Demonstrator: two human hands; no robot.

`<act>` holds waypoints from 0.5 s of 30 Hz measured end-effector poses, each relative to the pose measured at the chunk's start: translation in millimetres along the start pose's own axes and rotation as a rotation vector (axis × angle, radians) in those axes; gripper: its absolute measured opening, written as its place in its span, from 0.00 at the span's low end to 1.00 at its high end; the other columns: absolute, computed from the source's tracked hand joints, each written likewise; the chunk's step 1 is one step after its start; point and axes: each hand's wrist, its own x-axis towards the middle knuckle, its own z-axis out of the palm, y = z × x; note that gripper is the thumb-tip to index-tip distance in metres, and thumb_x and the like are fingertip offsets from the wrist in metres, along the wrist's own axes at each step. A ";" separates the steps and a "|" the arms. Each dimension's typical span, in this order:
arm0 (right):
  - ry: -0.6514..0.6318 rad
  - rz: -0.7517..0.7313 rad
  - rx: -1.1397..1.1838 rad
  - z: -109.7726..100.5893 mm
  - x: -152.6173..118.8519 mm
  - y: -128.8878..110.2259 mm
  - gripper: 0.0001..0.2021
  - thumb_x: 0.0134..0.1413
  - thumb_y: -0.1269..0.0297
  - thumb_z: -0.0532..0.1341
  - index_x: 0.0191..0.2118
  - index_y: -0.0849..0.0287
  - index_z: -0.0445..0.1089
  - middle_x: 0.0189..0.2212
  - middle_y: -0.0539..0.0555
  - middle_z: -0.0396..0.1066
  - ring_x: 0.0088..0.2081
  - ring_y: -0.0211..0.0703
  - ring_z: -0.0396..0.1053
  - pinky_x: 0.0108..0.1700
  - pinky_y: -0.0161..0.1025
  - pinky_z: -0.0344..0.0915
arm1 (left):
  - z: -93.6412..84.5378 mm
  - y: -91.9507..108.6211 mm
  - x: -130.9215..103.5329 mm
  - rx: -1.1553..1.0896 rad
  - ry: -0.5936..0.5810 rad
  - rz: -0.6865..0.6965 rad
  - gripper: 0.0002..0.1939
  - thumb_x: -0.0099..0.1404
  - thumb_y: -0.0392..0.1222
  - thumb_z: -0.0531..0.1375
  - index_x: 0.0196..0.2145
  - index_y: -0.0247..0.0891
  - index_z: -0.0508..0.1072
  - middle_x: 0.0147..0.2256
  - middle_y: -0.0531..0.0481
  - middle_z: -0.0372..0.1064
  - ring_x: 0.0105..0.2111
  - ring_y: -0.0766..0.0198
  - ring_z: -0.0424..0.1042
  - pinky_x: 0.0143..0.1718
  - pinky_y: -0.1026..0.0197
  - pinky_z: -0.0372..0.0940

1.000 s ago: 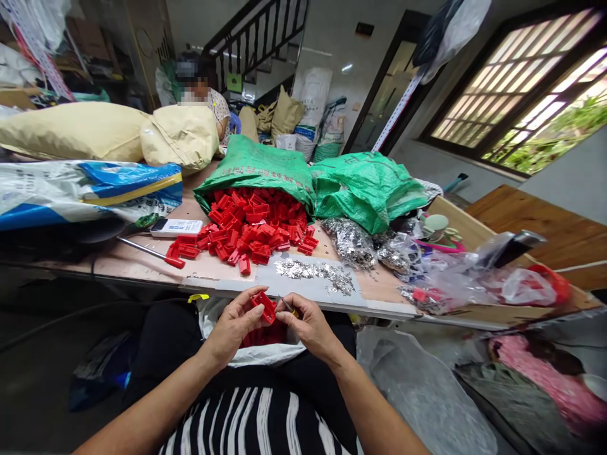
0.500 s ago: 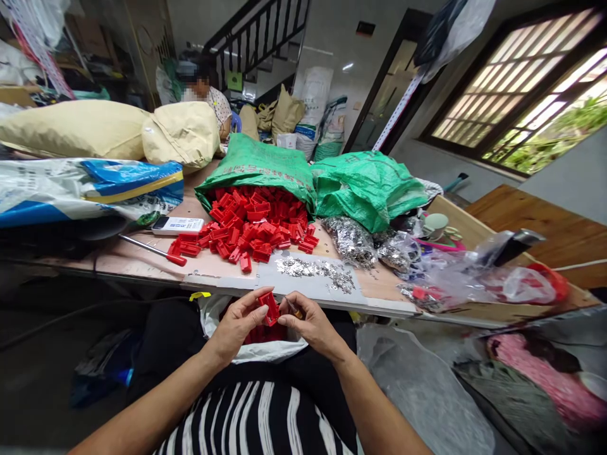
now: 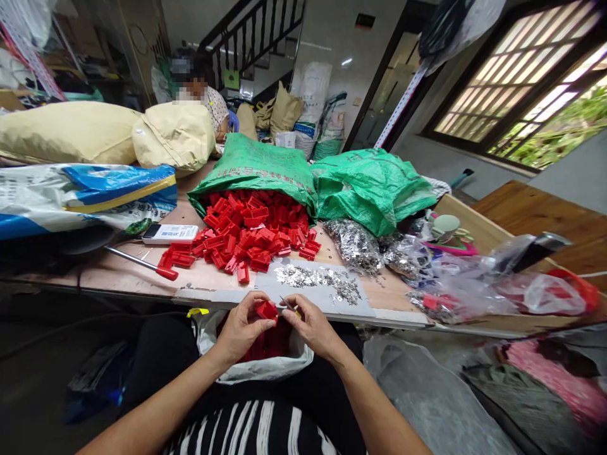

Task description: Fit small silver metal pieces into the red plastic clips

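Between the thumb and fingers of my left hand (image 3: 244, 325) is a red plastic part (image 3: 267, 310), held above a white bag (image 3: 279, 370) in my lap with more red parts inside. My right hand (image 3: 308, 322) pinches a thin pointed tool (image 3: 287, 304), its tip near the red part. Just beyond my hands, small silver metal pieces (image 3: 313, 278) lie spread on a grey sheet (image 3: 270, 291) at the table edge. A heap of red parts (image 3: 246, 234) spills from a green sack (image 3: 265, 164) behind them.
On the left are a red-handled rod (image 3: 137, 260), a white box (image 3: 171, 234) and large sacks (image 3: 71, 129). Bags of metal pieces (image 3: 355, 243) and a wooden tray (image 3: 502, 319) of plastic bags stand right. A person (image 3: 215, 110) sits beyond the table.
The red part is tilted differently in my left hand. My right hand has turned the thin tool so its tip shows pointing up and left. The camera view has shifted slightly.
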 end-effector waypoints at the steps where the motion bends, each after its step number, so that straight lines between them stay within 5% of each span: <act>1: 0.021 -0.015 -0.058 -2.4 3.5 2.4 0.08 0.60 0.64 0.55 0.42 0.58 0.68 0.37 0.53 0.67 0.38 0.40 0.64 0.43 0.37 0.60 | -2.1 -0.9 6.1 0.071 0.012 0.017 0.16 0.53 0.37 0.65 0.41 0.41 0.68 0.37 0.51 0.73 0.38 0.61 0.72 0.44 0.60 0.64; 7: 0.049 -0.008 -0.235 -8.5 17.1 13.8 0.10 0.58 0.69 0.57 0.44 0.57 0.71 0.37 0.54 0.71 0.38 0.42 0.68 0.42 0.38 0.62 | -8.4 -3.3 38.2 0.421 0.002 0.134 0.17 0.52 0.37 0.64 0.42 0.43 0.72 0.36 0.54 0.73 0.37 0.62 0.71 0.42 0.61 0.62; 15: -0.008 -0.021 -0.299 -9.4 21.0 19.0 0.08 0.56 0.70 0.59 0.40 0.57 0.73 0.35 0.52 0.74 0.36 0.40 0.69 0.38 0.35 0.61 | -10.4 -4.4 51.9 0.466 -0.064 0.121 0.19 0.52 0.36 0.64 0.44 0.43 0.75 0.39 0.51 0.76 0.39 0.59 0.73 0.44 0.60 0.63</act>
